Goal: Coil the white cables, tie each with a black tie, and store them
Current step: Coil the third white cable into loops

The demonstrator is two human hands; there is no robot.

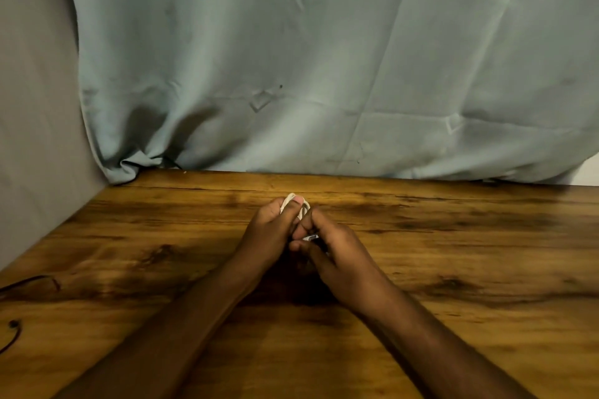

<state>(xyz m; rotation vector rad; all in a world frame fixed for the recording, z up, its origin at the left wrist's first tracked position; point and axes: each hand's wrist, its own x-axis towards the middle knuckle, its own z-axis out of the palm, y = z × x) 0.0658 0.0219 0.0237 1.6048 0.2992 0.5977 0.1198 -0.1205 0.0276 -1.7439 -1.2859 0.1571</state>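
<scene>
- Hands meet at the middle of the wooden counter (453,253), both forearms reaching in from the near edge.
- Left hand (270,233) has its fingers curled round a small bundle of white cable (293,198); its grip is closed on the coil, and loops of the cable show above the thumb and between the two hands.
- Right hand (337,248) sits just beside the left, touching it, with fingers curled inward toward the same bundle. A small pale piece shows between its thumb and fingers, so its grip is closed on part of the cable, though most of what it pinches is hidden by the fingers.
- White cable sits at the far tips of both hands, around the middle of the counter; whether it touches the wood I cannot tell, since the hands cover its underside.
- Whether a black tie is on the bundle cannot be made out; the area between the palms is dark and in shadow.
- Dark thin cord (14,330) lies at the left edge of the counter, well apart from the hands, with a small rounded end showing; a second dark strand (32,280) curves on the wood a little farther back on the same side.
- Pale blue-green cloth (324,58) hangs behind the counter as a backdrop, creased with fold lines, its lower hem resting along the far edge.
- Grey surface (32,107) stands to the left of the cloth, meeting the counter's left side.
</scene>
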